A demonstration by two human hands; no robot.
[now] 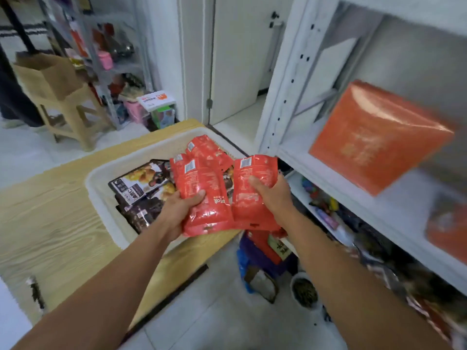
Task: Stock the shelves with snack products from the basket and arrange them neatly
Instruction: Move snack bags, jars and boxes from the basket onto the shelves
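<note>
Left hand (182, 207): clenched around the lower half of a red foil snack packet (199, 178), thumb on its face, above the basket's near side.
Right hand (268, 194): grasping a second red foil packet (252, 168), thumb across its front, just beside the first.
More red packets (208, 147): behind the left one; whether they are held or lying loose cannot be told.
White plastic basket (101, 179): on the light wood-grain counter (50, 210), holding dark printed snack packs (141, 188).
White metal shelf (336, 183): to the right, carrying a large orange-red box (374, 140), blurred.
</note>
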